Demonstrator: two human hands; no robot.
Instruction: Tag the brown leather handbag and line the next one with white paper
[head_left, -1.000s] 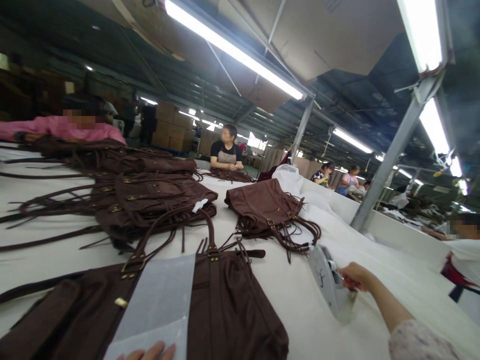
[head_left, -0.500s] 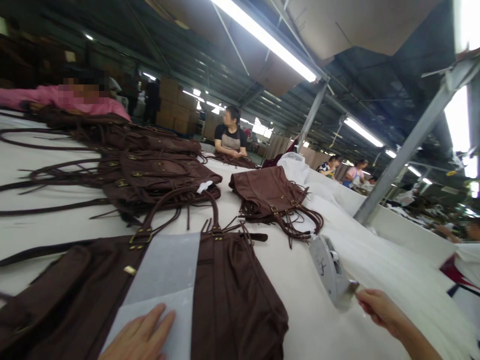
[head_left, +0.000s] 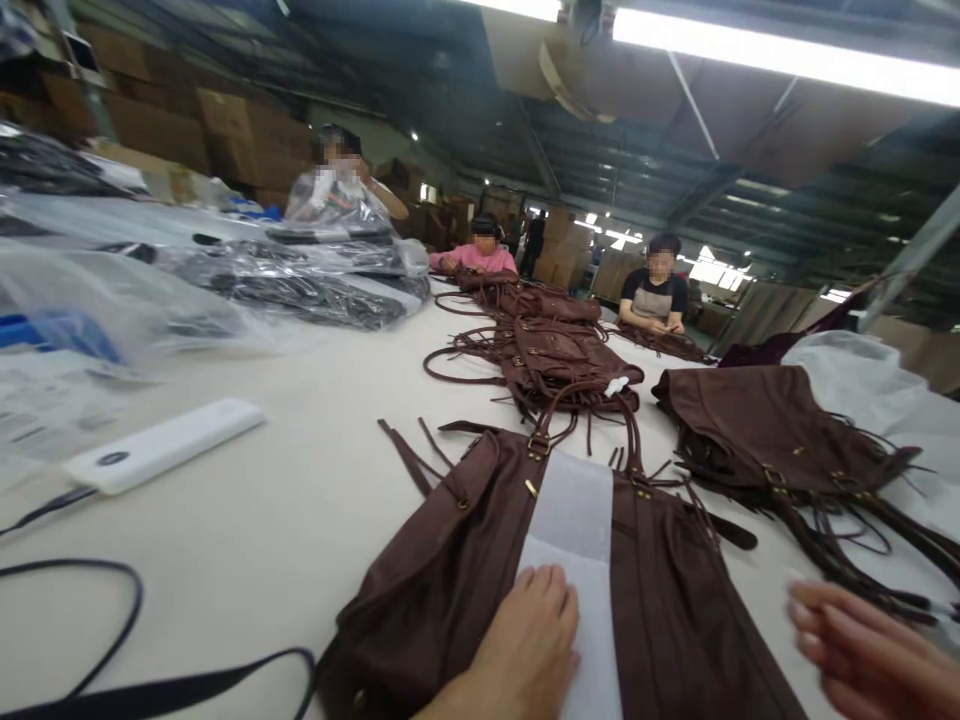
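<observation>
A dark brown fringed handbag (head_left: 435,560) lies on the white table, its handles pointing away from me. Over its middle runs a strip of thin white paper (head_left: 574,500). My left hand (head_left: 525,640) lies flat on the lower part of that paper, fingers stretched out. To the right of the bag, my right hand (head_left: 870,640) is raised, thumb and fingers brought together and blurred. A small pale glint shows at its fingertips, too small to name. Another brown handbag (head_left: 750,430) lies beyond the right hand.
More brown bags (head_left: 559,350) are piled farther along the table. On the left are a white power bank (head_left: 165,445) with a cable, a black strap (head_left: 187,690) and plastic-wrapped goods (head_left: 300,280). Co-workers sit across the table, one in pink (head_left: 487,258), one in an apron (head_left: 652,295).
The view has swung left. My right hand has come away from the tape dispenser's end, back toward the bag. My left hand stays on the paper.
</observation>
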